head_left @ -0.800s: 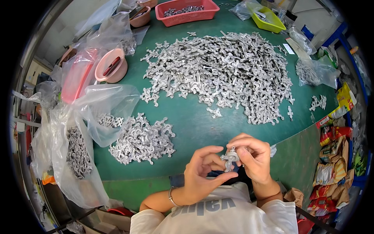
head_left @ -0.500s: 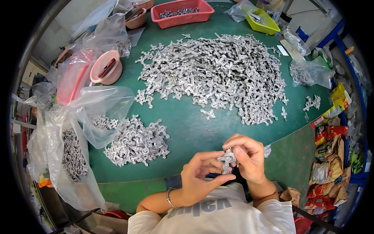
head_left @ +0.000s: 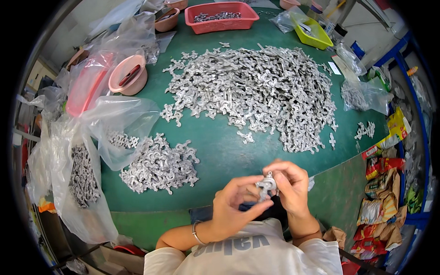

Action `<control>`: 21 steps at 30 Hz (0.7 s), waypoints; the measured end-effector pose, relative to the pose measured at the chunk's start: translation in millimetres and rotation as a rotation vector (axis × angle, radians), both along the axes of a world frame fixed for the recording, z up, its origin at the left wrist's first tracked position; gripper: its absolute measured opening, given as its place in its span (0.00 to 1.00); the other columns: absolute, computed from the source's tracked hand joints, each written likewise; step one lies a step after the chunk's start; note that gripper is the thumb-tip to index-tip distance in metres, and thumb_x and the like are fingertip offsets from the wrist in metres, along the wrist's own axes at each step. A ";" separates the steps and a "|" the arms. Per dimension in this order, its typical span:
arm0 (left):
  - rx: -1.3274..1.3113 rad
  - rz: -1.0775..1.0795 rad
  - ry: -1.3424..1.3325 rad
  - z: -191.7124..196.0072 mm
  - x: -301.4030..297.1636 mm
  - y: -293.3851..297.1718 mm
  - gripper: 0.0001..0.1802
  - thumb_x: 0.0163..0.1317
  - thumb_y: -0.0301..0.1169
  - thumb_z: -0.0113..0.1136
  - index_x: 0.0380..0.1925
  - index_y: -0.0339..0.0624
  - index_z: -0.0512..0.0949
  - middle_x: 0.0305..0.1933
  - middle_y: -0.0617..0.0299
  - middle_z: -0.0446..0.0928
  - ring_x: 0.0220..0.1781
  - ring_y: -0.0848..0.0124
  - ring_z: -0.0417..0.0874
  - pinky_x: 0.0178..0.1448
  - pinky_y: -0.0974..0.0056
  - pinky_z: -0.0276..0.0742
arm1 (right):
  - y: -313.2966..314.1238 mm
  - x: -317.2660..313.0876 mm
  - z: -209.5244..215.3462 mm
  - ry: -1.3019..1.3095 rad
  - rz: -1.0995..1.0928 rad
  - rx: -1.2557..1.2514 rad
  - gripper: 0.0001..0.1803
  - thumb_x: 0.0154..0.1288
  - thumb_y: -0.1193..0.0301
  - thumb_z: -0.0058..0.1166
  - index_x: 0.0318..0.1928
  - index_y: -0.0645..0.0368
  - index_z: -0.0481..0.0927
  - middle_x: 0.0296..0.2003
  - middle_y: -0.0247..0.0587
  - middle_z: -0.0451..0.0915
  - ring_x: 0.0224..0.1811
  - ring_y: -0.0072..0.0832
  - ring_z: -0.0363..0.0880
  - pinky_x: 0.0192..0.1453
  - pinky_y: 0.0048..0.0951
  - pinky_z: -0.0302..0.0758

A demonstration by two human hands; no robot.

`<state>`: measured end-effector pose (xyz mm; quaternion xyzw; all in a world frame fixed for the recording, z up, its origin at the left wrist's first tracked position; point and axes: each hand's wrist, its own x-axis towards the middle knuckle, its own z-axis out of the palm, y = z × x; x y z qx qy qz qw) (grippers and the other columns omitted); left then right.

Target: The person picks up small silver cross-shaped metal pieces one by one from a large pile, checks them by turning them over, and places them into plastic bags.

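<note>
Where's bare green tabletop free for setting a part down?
Free: the strip between the large pile and the small pile, running to the near table edge ahead of both hands. Crowded: left side under plastic bags, far edge with the red tray.

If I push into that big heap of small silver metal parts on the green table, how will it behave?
The big heap of small silver metal parts would probably spread rather than slide whole, since the pieces lie loose. Their hooked arms look apt to snag, so clumps may drag together. Being flat and angular, strays on the green table seem unlikely to roll.
</note>
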<state>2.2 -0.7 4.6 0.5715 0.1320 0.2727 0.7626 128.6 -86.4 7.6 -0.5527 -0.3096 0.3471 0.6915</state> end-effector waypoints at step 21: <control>1.041 0.554 0.555 -17.9 -41.0 84.0 0.17 0.48 0.22 0.59 0.41 0.41 0.74 0.43 0.53 0.69 0.45 0.57 0.70 0.51 0.58 0.62 | 36.1 32.9 -52.8 -0.575 -0.193 -0.394 0.03 0.55 0.76 0.56 0.29 0.63 0.79 0.23 0.36 0.78 0.21 0.20 0.71 0.25 0.22 0.66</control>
